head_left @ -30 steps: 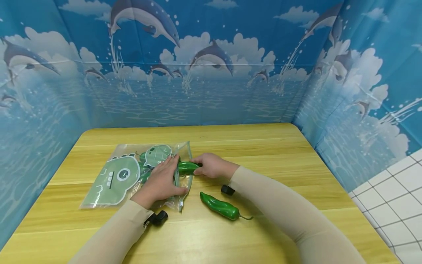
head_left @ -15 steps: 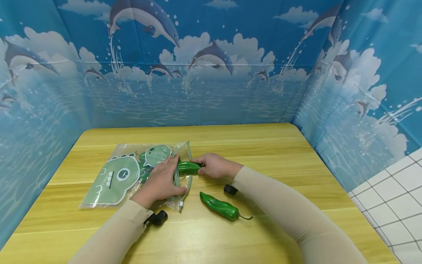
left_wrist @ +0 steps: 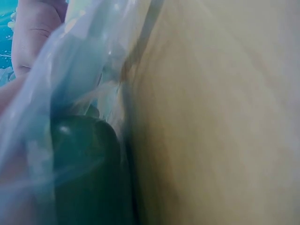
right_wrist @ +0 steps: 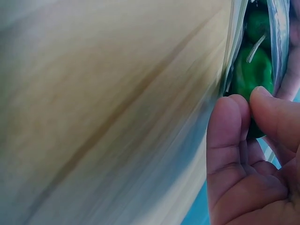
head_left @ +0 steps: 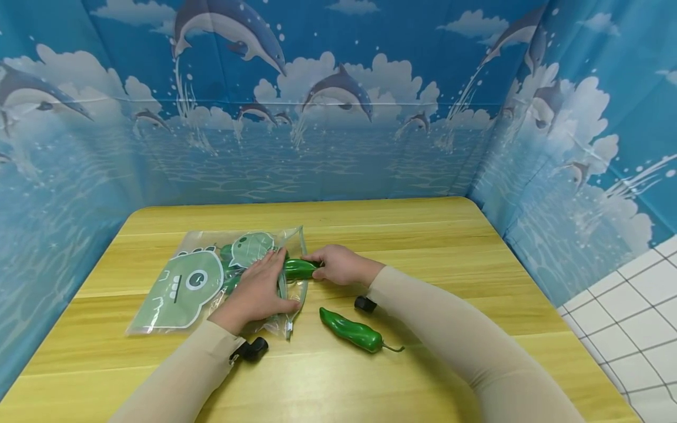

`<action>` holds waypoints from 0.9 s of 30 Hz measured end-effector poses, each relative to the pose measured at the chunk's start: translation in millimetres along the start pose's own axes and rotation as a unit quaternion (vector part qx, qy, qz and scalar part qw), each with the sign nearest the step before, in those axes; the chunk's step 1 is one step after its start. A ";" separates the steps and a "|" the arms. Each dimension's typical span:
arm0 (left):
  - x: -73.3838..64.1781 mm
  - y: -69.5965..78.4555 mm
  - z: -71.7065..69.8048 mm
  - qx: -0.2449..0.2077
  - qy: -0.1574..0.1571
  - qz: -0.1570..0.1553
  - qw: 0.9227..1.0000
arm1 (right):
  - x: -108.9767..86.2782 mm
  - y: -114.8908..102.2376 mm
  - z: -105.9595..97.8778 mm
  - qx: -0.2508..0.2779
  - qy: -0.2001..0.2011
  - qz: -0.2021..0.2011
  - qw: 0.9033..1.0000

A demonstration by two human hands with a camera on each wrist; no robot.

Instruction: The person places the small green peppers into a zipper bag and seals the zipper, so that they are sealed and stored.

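Observation:
My right hand (head_left: 338, 265) pinches the end of a green chili pepper (head_left: 299, 269) between thumb and fingers. The rest of that pepper lies within the mouth of a clear zip bag (head_left: 294, 235) printed with green cartoon monsters. My left hand (head_left: 257, 294) rests on the bag beside its mouth, fingers extended and thumb spread toward the edge. Inside, more green peppers (head_left: 231, 285) show partly through the plastic. In the right wrist view, a pepper's pale stem (right_wrist: 256, 48) shows behind the pinched pepper. Another green chili pepper (head_left: 353, 332) lies on the table, apart from both hands.
Everything lies on a yellow wood-grain table (head_left: 423, 235). A dolphin-print curtain (head_left: 338, 158) hangs along its back and sides. The bag's slider (head_left: 289, 326) sits at the near end of its mouth. White tiles (head_left: 645, 299) appear at the right.
My right hand shifted slightly right, then back left, still pinching the pepper, which now shows a little less outside the bag. My left hand and the loose pepper stay in place.

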State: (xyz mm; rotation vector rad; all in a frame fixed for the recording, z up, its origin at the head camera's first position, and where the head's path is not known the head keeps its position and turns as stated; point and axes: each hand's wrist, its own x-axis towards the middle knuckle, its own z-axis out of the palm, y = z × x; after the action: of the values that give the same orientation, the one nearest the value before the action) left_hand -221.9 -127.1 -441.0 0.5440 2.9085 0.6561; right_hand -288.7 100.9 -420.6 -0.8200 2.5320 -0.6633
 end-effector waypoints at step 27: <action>-0.2 0.5 1.3 0.001 0.002 -0.005 1.000 | 9.5 -5.0 3.5 0.031 0.004 0.005 1.000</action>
State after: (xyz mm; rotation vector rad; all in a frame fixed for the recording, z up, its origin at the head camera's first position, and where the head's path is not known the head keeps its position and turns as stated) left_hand -221.4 -126.3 -441.9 0.5285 2.9144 0.6545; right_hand -292.0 90.3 -422.8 -0.7849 2.5084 -0.7390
